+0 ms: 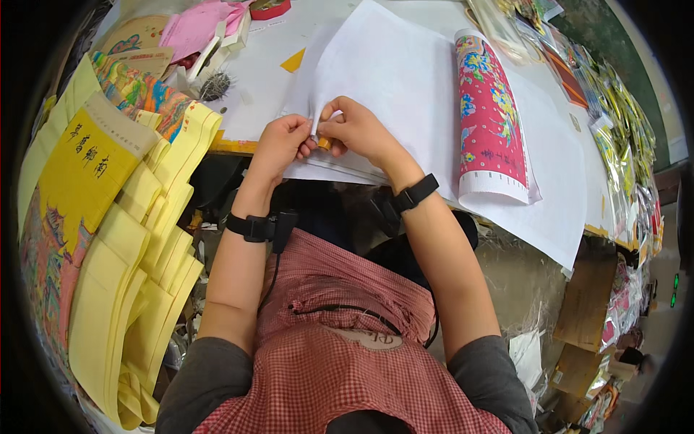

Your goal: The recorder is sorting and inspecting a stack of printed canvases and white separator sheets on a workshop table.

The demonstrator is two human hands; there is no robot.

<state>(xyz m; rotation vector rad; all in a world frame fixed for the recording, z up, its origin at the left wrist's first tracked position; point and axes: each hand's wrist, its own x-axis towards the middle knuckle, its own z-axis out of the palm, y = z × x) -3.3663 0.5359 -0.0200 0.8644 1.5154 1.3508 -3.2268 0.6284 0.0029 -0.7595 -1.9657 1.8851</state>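
Observation:
In the middle of the head view, both my hands meet at the near left edge of a large white sheet (390, 87). My left hand (280, 145) is closed, its thumb and fingertips pinching the sheet's raised edge. My right hand (361, 134) is closed beside it, with bent fingers around a small orange-yellow piece (324, 142) whose kind I cannot make out. The sheet's corner stands up in a fold between the hands. Right of them, a curled red printed sheet with blue and yellow flowers (488, 116) lies partly rolled on the white paper.
Large folded yellow sheets (137, 246) with colourful prints hang off the table at my left. At the back left are pink paper (199, 29), a dark bristly pincushion-like ball (215, 86) and a red box (269, 7). Plastic-wrapped packets (614, 123) are piled along the right edge.

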